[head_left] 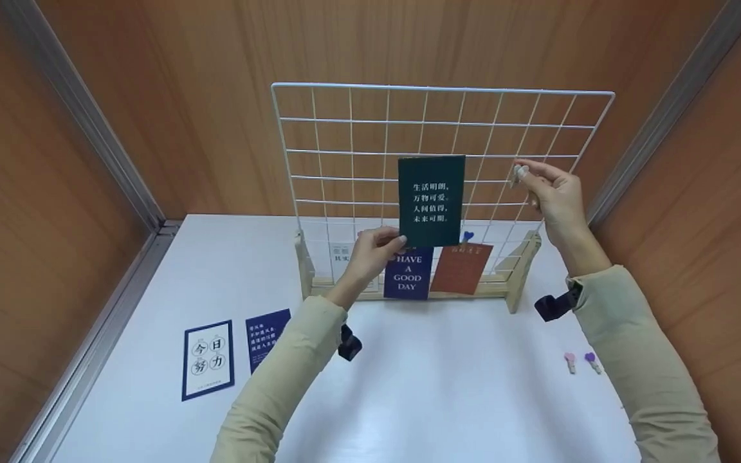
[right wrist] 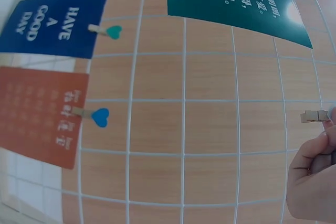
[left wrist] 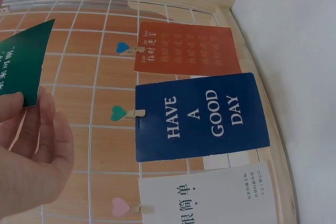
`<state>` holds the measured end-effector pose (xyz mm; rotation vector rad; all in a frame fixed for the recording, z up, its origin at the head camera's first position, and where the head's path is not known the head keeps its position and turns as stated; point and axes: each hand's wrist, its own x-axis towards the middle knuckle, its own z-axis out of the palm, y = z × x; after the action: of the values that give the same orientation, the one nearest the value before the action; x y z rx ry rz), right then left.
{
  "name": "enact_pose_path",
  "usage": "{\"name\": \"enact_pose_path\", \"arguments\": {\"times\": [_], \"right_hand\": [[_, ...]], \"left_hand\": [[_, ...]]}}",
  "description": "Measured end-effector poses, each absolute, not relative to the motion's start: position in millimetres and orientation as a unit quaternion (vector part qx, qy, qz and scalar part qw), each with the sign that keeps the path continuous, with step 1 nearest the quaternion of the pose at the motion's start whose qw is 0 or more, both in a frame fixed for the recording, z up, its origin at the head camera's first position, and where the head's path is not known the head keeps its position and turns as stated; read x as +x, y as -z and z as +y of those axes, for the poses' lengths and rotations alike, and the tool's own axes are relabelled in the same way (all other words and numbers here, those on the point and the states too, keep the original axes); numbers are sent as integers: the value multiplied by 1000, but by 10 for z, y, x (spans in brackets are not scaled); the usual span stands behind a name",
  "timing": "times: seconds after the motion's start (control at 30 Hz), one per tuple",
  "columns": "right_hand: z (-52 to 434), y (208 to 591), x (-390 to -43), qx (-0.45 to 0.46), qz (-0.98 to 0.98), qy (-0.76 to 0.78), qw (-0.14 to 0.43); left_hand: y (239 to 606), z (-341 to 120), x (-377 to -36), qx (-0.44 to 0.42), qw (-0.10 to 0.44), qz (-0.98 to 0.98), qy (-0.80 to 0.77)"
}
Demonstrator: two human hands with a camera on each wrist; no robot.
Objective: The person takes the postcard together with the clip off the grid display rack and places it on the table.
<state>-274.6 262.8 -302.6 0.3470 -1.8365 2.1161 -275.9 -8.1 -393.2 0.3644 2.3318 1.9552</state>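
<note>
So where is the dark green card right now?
In the head view, the dark green card is centre, held by the left hand against the wire grid.

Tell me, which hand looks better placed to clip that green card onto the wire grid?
Probably the right hand: it pinches a small wooden clip beside the grid, near the green card. The left hand is busy holding that card's lower corner.

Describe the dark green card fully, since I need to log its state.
The dark green card is a rectangular, paper-like card printed with four lines of white Chinese characters. It stands upright in front of the white wire grid, above the navy "HAVE A GOOD DAY" card. The left hand pinches its lower left corner. No clip is seen on it; the right hand holds a small wooden clip apart, to its right.
</note>
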Motion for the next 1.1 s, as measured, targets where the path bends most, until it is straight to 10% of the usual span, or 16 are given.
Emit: {"name": "enact_pose_path", "arguments": {"times": [1.1], "right_hand": [[2796, 3367, -2580, 106, -662, -729, 140]], "left_hand": [[4220, -412, -2629, 109, 47, 761, -638]]}}
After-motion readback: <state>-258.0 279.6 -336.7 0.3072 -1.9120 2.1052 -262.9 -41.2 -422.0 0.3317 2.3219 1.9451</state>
